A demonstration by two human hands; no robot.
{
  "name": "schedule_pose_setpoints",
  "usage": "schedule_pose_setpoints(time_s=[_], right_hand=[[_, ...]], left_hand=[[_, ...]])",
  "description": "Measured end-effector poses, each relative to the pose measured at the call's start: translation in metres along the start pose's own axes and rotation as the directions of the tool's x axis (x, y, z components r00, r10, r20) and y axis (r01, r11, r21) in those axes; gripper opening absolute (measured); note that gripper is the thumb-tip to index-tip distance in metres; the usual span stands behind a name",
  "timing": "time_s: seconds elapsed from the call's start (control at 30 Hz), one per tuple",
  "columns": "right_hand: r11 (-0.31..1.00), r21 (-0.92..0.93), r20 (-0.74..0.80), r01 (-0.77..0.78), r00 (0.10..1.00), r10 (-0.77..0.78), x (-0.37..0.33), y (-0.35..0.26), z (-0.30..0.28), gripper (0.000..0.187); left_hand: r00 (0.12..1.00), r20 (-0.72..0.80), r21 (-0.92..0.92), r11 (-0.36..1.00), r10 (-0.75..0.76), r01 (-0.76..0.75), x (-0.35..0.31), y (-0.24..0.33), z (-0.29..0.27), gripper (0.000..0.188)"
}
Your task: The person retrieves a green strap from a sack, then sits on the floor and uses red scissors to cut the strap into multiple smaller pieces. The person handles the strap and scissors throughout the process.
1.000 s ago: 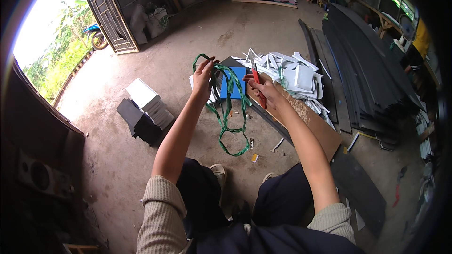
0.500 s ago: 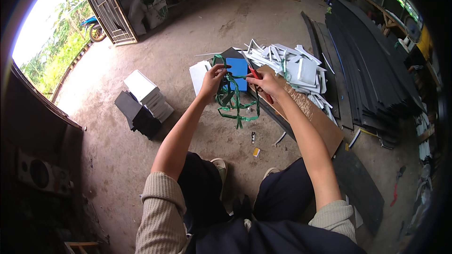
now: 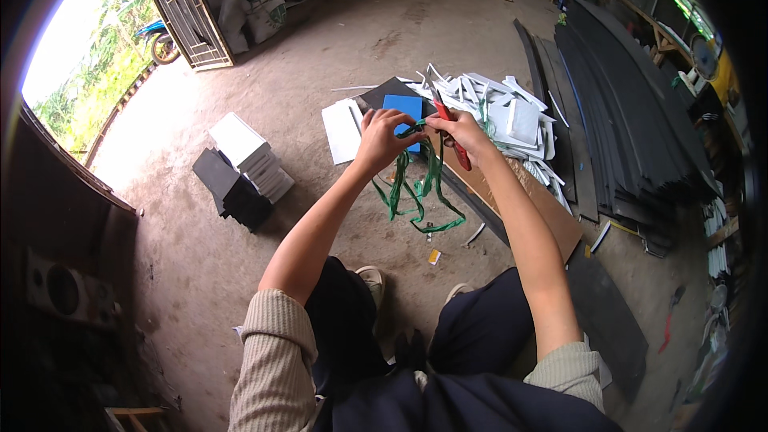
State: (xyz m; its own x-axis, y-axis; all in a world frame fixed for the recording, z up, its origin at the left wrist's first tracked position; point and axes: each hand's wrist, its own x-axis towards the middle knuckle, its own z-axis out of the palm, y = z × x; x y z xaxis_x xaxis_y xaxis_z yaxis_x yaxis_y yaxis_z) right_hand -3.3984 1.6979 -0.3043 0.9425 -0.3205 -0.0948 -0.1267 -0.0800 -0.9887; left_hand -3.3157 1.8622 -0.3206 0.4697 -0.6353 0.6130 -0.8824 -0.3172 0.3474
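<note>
Change: my left hand (image 3: 382, 140) has come across to the right, so my two hands now almost meet, fingertips just beside each other, where half a second ago there was a clear gap. The green strap (image 3: 397, 188) has bunched up with them. It hangs in loose, tangled loops under my fingers, over the floor, touching nothing below as far as I can tell. Means both hands are now at the same bit of strap.

Hand states: left is curled, thumb and fingers pinching the strap near its top. Right hand (image 3: 466, 132) is wrapped round a red-handled tool (image 3: 462, 155), blade pointing up and away; its fingertips meet the strap too, though I can't tell how firmly.

Surface: bare, stained concrete floor (image 3: 312, 72). Ahead, a blue panel (image 3: 404, 104), with white sheets (image 3: 342, 130) to its left and a messy heap of white offcuts (image 3: 524, 120) to its right, brown board (image 3: 552, 216) nearer me. Left: white stack (image 3: 238, 141) against a black stack (image 3: 230, 186). Small yellow scrap (image 3: 434, 257) ahead of my shoes.

Room: dim workshop, long black strips (image 3: 616, 112) piled right, metal-barred gate (image 3: 186, 12) far left, motorbike (image 3: 164, 44) outside in daylight.
</note>
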Motion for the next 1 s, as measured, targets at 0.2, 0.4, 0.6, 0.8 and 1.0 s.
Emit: schedule_pose_setpoints(time_s=[0.2, 0.4, 0.6, 0.8, 1.0], right_hand=[[0.915, -0.262, 0.102, 0.306, 0.952, -0.289, 0.003, 0.013, -0.02, 0.03], [0.838, -0.51, -0.087, 0.195, 0.957, -0.276, 0.02, 0.023, -0.032, 0.033], [0.851, -0.504, -0.143, 0.146, 0.958, -0.249, 0.015, 0.037, -0.058, 0.033], [0.912, -0.399, -0.082, 0.098, 0.986, -0.142, 0.003, 0.023, -0.055, 0.042], [0.732, -0.676, 0.075, 0.085, 0.996, -0.047, -0.019, 0.011, -0.013, 0.037]], left_hand=[[0.996, 0.054, -0.302, 0.949, -0.072, 0.085, 0.003, -0.003, -0.002, 0.022], [0.981, 0.173, -0.16, 0.985, 0.092, -0.064, 0.003, -0.008, 0.002, 0.016], [0.835, 0.527, -0.484, 0.753, -0.156, 0.446, 0.009, 0.011, 0.007, 0.02], [0.837, 0.194, -0.357, 0.758, -0.511, 0.546, 0.001, -0.022, 0.024, 0.027], [0.708, 0.133, -0.575, 0.528, -0.694, 0.625, 0.004, -0.033, 0.024, 0.025]])
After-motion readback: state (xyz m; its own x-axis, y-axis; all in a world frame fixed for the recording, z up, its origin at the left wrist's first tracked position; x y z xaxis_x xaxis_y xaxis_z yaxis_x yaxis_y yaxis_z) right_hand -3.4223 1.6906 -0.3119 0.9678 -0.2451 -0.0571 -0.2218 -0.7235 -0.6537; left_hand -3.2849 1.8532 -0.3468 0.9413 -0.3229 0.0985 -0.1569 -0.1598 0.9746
